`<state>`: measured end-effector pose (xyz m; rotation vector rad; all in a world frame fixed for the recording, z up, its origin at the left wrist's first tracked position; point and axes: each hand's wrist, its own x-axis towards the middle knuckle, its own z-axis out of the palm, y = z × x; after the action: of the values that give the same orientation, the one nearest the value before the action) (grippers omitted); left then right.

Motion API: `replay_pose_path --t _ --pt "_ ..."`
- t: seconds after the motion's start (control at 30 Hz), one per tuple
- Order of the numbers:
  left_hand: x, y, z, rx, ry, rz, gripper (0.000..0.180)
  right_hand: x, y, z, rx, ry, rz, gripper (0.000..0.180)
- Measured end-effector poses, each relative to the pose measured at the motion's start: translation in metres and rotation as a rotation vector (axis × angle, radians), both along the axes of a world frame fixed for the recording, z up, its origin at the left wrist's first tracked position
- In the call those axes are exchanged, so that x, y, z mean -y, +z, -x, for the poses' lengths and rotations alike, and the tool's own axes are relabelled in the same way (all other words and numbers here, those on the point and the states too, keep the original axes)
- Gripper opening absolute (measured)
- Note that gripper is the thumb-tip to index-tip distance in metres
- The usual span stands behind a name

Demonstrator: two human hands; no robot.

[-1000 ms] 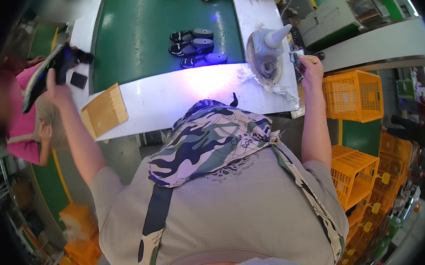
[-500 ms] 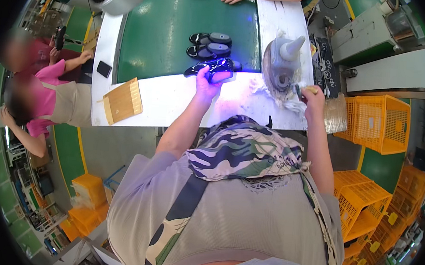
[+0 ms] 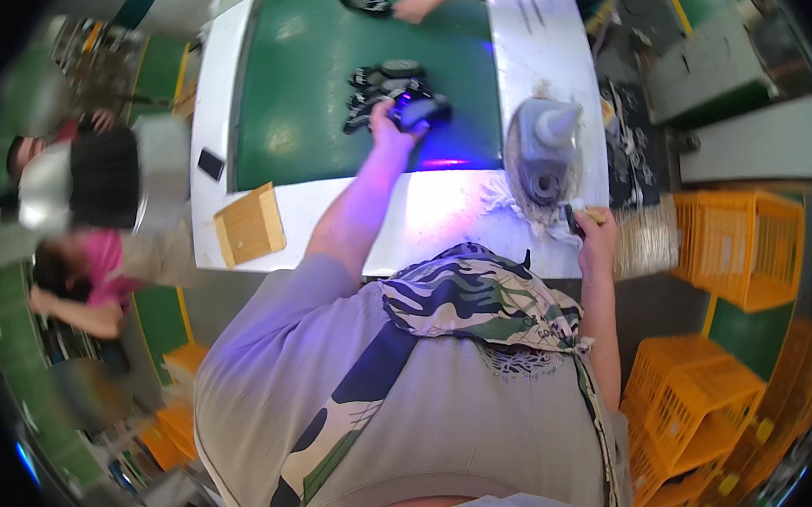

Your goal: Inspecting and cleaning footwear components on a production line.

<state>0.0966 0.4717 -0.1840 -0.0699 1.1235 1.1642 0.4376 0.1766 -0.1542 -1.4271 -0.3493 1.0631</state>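
My left hand (image 3: pixel 394 130) is closed on a black shoe (image 3: pixel 425 112) over the green belt (image 3: pixel 294 104), under blue-violet light. The shoe is blurred; it lies close against other black shoes (image 3: pixel 402 68) with grey insides. Low at the right, my right hand (image 3: pixel 599 239) grips the light wooden handle of a small brush (image 3: pixel 570 220), its dark end pointing left. That brush is just beside a cloudy plastic bottle (image 3: pixel 548 141) with a spout, standing in a dish with white residue around it.
A co-worker's hand (image 3: pixel 418 6) touches another black shoe (image 3: pixel 363 3) farther up the belt. A brown cardboard piece (image 3: pixel 250 226) and a dark phone-like slab (image 3: pixel 211 164) lie on the white table edge. Orange crates (image 3: pixel 736 246) stand at right; people are at left.
My left hand has moved forward with the shoe, from the white edge onto the belt by the others. The co-worker's hand has reached left to the far shoe. My right hand still holds the brush.
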Motion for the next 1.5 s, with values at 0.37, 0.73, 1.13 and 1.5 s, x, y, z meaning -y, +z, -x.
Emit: replay_pose_path --t 0.37,0.73,1.13,1.5 --pt "-0.093 -0.031 0.071 -0.178 -0.235 -0.294 0.049 -0.041 0.008 0.007 0.851 0.154 0.07 0.018" --pt "0.157 0.011 0.09 0.156 -0.392 -0.284 0.052 -0.063 0.0 0.026 1.351 0.416 -0.018 0.011" --pt "0.194 0.028 0.106 -0.019 -0.35 -0.403 0.045 -0.067 0.01 0.031 1.592 0.483 -0.09 0.006" --pt "0.171 0.078 0.137 -0.527 -0.102 -0.677 0.045 -0.052 0.019 0.045 1.707 0.674 -0.118 0.006"
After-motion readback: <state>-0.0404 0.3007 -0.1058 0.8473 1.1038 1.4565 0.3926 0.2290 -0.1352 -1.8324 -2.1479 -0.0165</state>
